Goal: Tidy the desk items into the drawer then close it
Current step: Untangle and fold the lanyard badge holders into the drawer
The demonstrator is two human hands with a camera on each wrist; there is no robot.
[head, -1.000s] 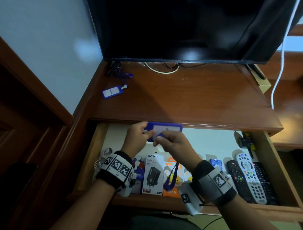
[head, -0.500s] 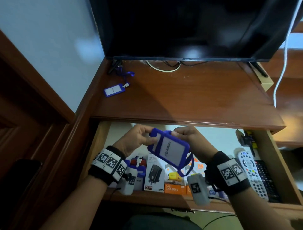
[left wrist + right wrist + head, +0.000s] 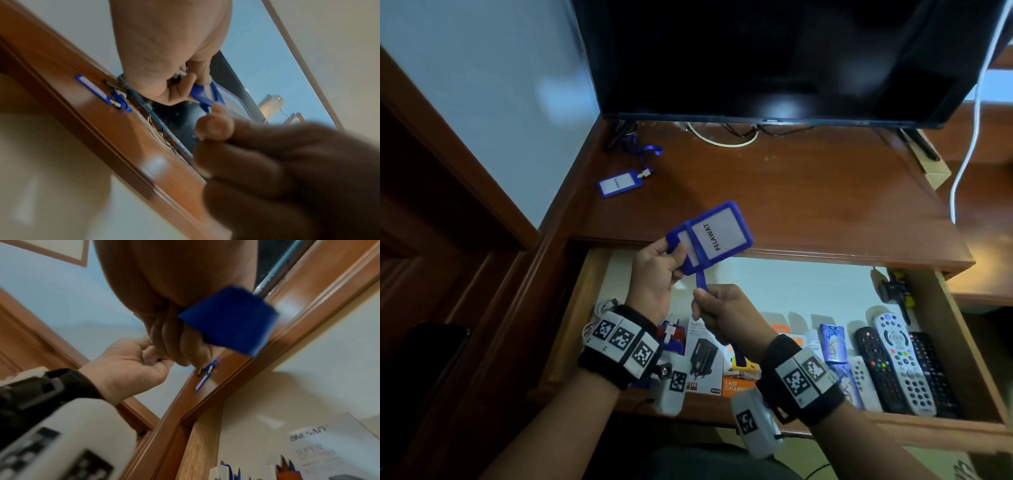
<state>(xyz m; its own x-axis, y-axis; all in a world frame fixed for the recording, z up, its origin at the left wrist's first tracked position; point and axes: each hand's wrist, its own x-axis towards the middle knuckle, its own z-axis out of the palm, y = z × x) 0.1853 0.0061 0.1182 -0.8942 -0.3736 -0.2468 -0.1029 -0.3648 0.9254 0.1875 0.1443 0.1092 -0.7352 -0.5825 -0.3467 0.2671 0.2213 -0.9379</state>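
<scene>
Head view, badge holder (image 3: 717,236) above left hand (image 3: 657,274) grip

Overall light: dim, cool indoor.
Glare: soft patches on the wall (image 3: 482,92) and the dark screen (image 3: 774,58); warm spot at right on the desk (image 3: 791,192).
Shadow: deep at left and lower edges.
Distortion: wide-angle bending of edges.
Wrist views: motion blur, near hands out of focus.

badge holder (image 3: 619,183) on desk (image 3: 808,205) back left; remotes (image 3: 897,366) in drawer (image 3: 969,346) right
</scene>
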